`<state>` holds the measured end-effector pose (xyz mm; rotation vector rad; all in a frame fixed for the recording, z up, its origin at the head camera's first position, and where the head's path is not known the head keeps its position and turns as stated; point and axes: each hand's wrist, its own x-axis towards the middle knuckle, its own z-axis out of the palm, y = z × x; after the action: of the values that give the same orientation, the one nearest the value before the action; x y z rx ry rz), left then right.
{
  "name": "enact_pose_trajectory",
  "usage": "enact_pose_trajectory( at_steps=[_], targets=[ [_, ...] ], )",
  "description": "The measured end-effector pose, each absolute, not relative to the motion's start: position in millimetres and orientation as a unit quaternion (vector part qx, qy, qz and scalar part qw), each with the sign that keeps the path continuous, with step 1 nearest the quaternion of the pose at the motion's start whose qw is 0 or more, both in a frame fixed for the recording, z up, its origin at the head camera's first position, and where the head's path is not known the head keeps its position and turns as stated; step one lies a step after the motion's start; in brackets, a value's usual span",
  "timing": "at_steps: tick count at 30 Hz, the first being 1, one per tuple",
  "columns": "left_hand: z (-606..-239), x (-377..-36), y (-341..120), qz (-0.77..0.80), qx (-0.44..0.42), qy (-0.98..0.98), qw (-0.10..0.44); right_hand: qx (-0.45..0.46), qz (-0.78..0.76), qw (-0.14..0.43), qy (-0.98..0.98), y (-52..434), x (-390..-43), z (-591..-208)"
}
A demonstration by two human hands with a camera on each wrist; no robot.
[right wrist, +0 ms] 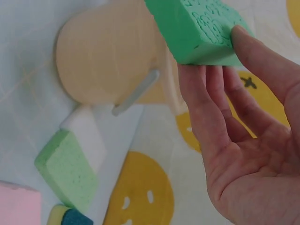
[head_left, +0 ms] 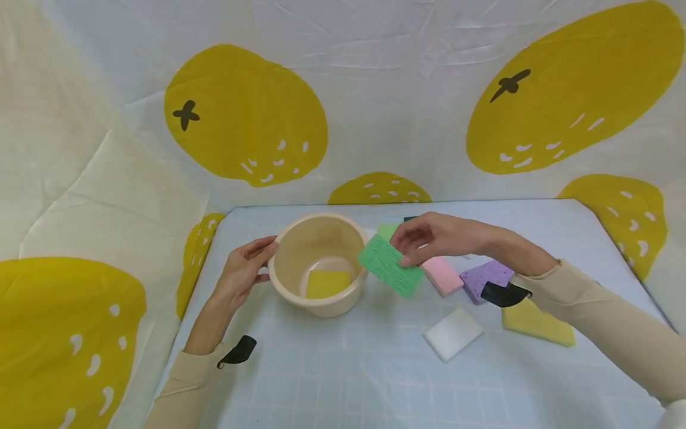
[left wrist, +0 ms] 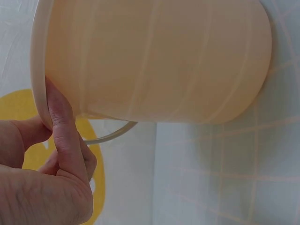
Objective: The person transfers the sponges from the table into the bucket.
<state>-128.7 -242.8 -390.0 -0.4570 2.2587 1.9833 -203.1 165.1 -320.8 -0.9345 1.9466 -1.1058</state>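
Two hands: left hand (head_left: 243, 271) pinched the bucket (head_left: 324, 308) rim; right hand (head_left: 429, 235) pinched green sponge (head_left: 388, 267) by one end, thumb against fingers, aloft beside the bucket.
Drop risk: a thumb slip could have put it outside the rim.
Tip risk: left hand pulling could have tilted the bucket.
Textures: bucket smooth, round; green sponge grooved, blocky; yellow sponge (head_left: 328, 285), between the hands inside the bucket, flat.

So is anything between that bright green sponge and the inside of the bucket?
Only the right rim of the beige bucket; nothing else visible stands between its inside and the bright green sponge in the right hand.
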Motion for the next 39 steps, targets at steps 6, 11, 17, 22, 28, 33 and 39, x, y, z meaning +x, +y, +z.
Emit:
enact_pose_trajectory(
  at_steps=[6, 11, 17, 22, 28, 33, 39],
  targets=[
    [-389.5, -127.7, -243.7, 0.647, -0.154, 0.745, 0.049, -0.354, -0.440, 0.360, 0.743, 147.2, -206.4, -313.2],
    [-389.9, -126.1, -244.3, 0.648, -0.156, 0.744, 0.047, -0.348, -0.440, 0.355, 0.747, 132.7, -209.8, -308.3],
    [-389.5, -126.2, -244.2, 0.648, -0.152, 0.744, 0.048, -0.350, -0.444, 0.351, 0.746, 118.0, -214.5, -307.9],
    [-389.7, -127.8, -243.6, 0.653, -0.151, 0.741, 0.050, -0.353, -0.447, 0.355, 0.741, 105.5, -221.0, -309.9],
    [-390.5, -128.9, -242.5, 0.657, -0.150, 0.737, 0.048, -0.358, -0.445, 0.362, 0.737, 88.2, -228.2, -313.1],
    [-391.2, -128.8, -242.1, 0.660, -0.151, 0.734, 0.048, -0.352, -0.440, 0.366, 0.740, 73.8, -229.3, -318.8],
    [-391.5, -129.3, -241.8, 0.660, -0.151, 0.734, 0.048, -0.349, -0.428, 0.372, 0.746, 60.5, -230.9, -324.2]
  ],
)
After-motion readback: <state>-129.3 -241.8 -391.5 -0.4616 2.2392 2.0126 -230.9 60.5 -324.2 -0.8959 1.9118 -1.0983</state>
